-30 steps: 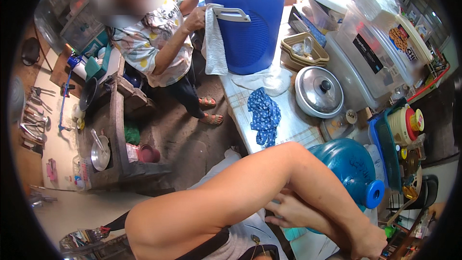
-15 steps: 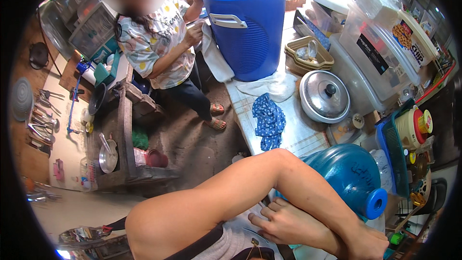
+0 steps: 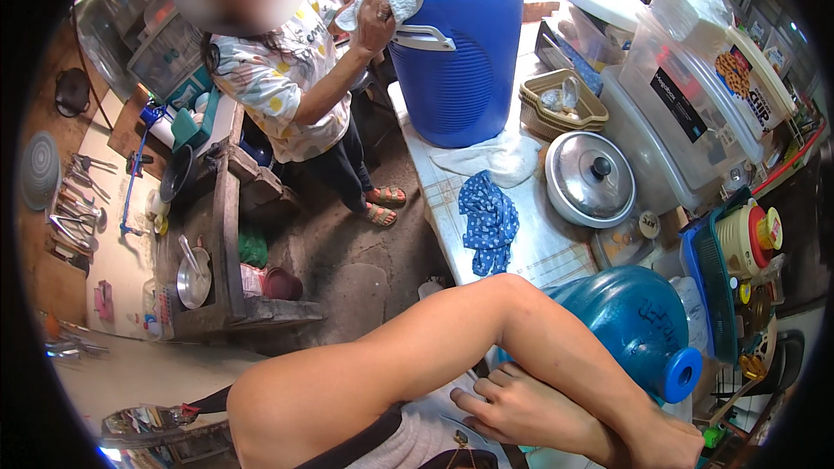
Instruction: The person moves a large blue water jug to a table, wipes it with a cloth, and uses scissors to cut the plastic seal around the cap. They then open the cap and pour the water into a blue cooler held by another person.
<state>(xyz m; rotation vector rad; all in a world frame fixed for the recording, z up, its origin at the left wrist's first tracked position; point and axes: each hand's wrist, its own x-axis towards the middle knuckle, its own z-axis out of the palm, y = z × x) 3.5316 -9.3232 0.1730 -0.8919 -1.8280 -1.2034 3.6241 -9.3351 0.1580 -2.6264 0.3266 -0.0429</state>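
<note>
My bare arms are crossed in front of me at the bottom of the head view. My left arm bends across, and my left hand (image 3: 669, 449) lies over my right forearm, its fingers hidden at the lower edge. Tucked below the left forearm, my right hand (image 3: 499, 404) has loosely bent, slightly parted fingers with nothing visible in them. Just beyond my arms a blue-green water jug (image 3: 621, 313) lies on its side. Across the table, another person (image 3: 282, 95) presses a white cloth (image 3: 401, 2) near the rim of a blue drinks cooler (image 3: 460, 61).
On the white-covered table (image 3: 434, 182) are a blue dotted cloth (image 3: 488, 221), a lidded silver pot (image 3: 591, 178) and a brown basket (image 3: 565, 104). Clear plastic boxes (image 3: 686, 113) stack at the right. A wooden counter (image 3: 230, 234) and hanging utensils are at the left.
The other person has raised the white cloth from beside the cooler to its upper side, near the rim. The view has shifted slightly. My crossed arms keep the same pose.
</note>
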